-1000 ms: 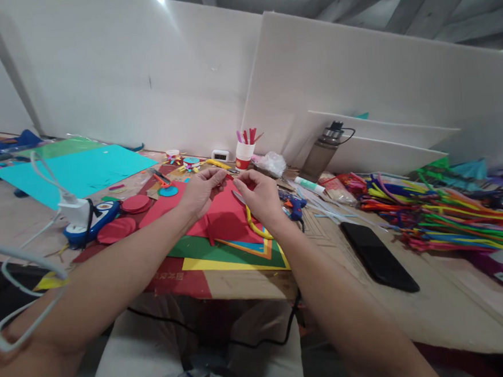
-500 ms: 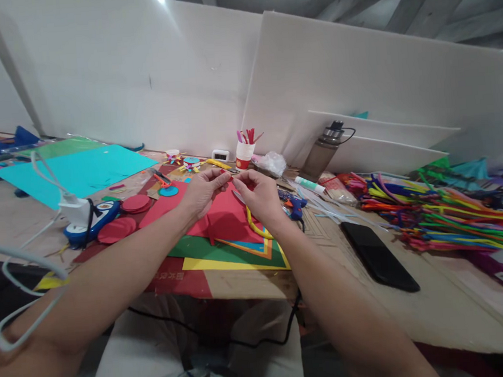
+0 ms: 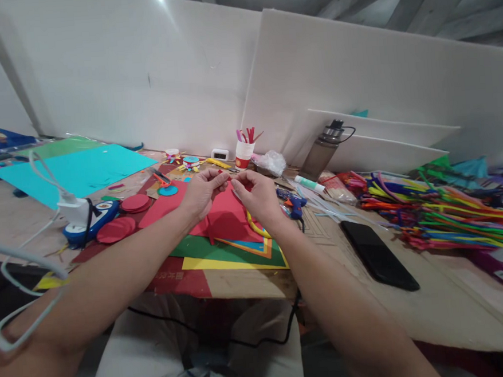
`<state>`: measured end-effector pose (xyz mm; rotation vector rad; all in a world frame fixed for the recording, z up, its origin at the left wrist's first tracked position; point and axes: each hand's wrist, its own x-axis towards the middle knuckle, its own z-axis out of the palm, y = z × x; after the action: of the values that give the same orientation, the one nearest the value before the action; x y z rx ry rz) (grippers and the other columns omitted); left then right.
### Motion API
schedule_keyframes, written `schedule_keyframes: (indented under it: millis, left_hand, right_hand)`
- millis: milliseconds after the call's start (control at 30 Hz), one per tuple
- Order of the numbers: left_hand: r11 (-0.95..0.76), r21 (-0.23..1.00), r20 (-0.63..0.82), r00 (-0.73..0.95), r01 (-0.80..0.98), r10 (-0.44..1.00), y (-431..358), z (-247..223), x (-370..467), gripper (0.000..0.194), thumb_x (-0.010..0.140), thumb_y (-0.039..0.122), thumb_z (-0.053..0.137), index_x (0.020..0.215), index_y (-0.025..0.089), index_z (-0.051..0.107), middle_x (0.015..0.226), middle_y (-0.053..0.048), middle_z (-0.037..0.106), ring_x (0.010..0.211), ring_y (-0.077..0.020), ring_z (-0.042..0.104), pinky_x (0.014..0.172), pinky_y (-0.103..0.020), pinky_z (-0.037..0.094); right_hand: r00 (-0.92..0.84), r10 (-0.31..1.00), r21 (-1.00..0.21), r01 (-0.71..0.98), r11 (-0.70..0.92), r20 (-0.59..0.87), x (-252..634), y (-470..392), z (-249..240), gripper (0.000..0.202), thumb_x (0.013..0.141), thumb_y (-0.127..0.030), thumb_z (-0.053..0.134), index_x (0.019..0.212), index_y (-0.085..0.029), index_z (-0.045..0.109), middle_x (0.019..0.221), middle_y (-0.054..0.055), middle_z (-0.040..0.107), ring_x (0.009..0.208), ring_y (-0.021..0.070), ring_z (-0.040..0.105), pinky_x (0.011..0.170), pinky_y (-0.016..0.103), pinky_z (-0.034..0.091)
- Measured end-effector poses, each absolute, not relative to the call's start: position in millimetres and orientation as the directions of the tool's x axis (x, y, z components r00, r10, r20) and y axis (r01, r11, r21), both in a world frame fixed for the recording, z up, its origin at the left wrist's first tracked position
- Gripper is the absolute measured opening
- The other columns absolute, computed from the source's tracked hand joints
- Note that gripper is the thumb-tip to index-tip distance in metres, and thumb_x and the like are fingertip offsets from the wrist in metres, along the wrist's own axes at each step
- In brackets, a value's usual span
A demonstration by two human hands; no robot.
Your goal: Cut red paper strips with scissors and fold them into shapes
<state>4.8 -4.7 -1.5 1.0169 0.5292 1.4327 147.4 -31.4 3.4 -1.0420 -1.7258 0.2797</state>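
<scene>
Both my hands meet above a stack of coloured paper, fingertips pinched and almost touching. Between the thumb and fingers of my left hand [image 3: 202, 195] a small red piece [image 3: 220, 171] shows; its kind is too small to make out. My right hand [image 3: 258, 196] is closed in a pinch close beside it, and whatever lies in its fingertips is hidden. Below them are red sheets [image 3: 232, 221], with green paper [image 3: 191, 248] and yellow paper [image 3: 226, 265] underneath. A yellow curved tool handle [image 3: 257, 227] sticks out under my right wrist.
Red paper discs [image 3: 116, 229] and a blue power socket [image 3: 102, 218] with a white cable lie left. A cup of pens [image 3: 244, 153] stands behind my hands. To the right are a glue gun [image 3: 296, 205], a bottle [image 3: 321, 152], a phone [image 3: 379, 254] and many pipe cleaners [image 3: 455, 214].
My hands stay at almost the same spot, fingertips still pinched together. My right hand has shifted very slightly left, and its fingers have turned a little.
</scene>
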Motion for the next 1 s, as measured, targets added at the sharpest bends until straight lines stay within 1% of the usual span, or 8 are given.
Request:
schedule_keyframes:
  millis: [200,367,667,833,1000]
  left_hand:
    - [-0.146,0.823,0.239,0.102,-0.550,0.966,-6.0,-1.3,6.4,0.028,0.059,0.020,0.087,0.064,0.012,0.061,0.060,0.002,0.059,0.054,-0.0055,0.054,0.057,-0.019,0.044]
    - [-0.121,0.812,0.227,0.119,-0.570,0.966,-5.3,0.7,4.2,0.025,0.061,0.023,0.086,0.072,0.012,0.066,0.067,0.000,0.064,0.057,-0.0056,0.056,0.059,-0.019,0.045]
    - [-0.113,0.806,0.201,0.088,-0.581,0.976,-4.9,4.1,1.9,0.023,0.062,0.022,0.086,0.070,0.013,0.066,0.063,0.001,0.063,0.056,-0.0058,0.057,0.059,-0.019,0.046]
    - [-0.104,0.814,0.222,0.141,-0.571,0.965,-4.3,0.9,4.3,0.027,0.058,0.024,0.088,0.074,0.013,0.069,0.066,0.001,0.064,0.057,-0.0061,0.056,0.058,-0.019,0.044]
    - [-0.151,0.838,0.278,0.171,-0.525,0.945,-3.1,-2.7,5.6,0.027,0.059,0.025,0.087,0.061,0.012,0.064,0.059,0.001,0.058,0.055,-0.0054,0.050,0.056,-0.019,0.041]
  right_hand:
    - [-0.059,0.758,-0.633,0.510,0.583,0.650,146.3,-31.8,3.0,0.015,0.085,-0.030,0.058,0.080,-0.018,0.066,0.078,0.005,0.069,0.072,0.0166,0.061,0.070,0.029,0.048]
    - [-0.054,0.744,-0.618,0.518,0.591,0.666,147.9,-30.8,2.1,0.014,0.084,-0.028,0.058,0.080,-0.017,0.065,0.077,0.004,0.069,0.071,0.0164,0.061,0.072,0.029,0.047]
    - [-0.041,0.754,-0.632,0.518,0.577,0.655,146.5,-32.6,3.7,0.015,0.085,-0.030,0.058,0.080,-0.018,0.065,0.079,0.005,0.069,0.072,0.0166,0.062,0.073,0.030,0.048]
    - [-0.039,0.760,-0.635,0.523,0.569,0.649,147.1,-32.1,3.6,0.015,0.085,-0.029,0.057,0.079,-0.018,0.065,0.077,0.004,0.069,0.072,0.0166,0.061,0.071,0.029,0.048]
    - [-0.046,0.759,-0.641,0.503,0.580,0.650,146.4,-30.4,2.3,0.017,0.085,-0.031,0.057,0.078,-0.018,0.065,0.077,0.005,0.069,0.071,0.0165,0.061,0.069,0.029,0.047]
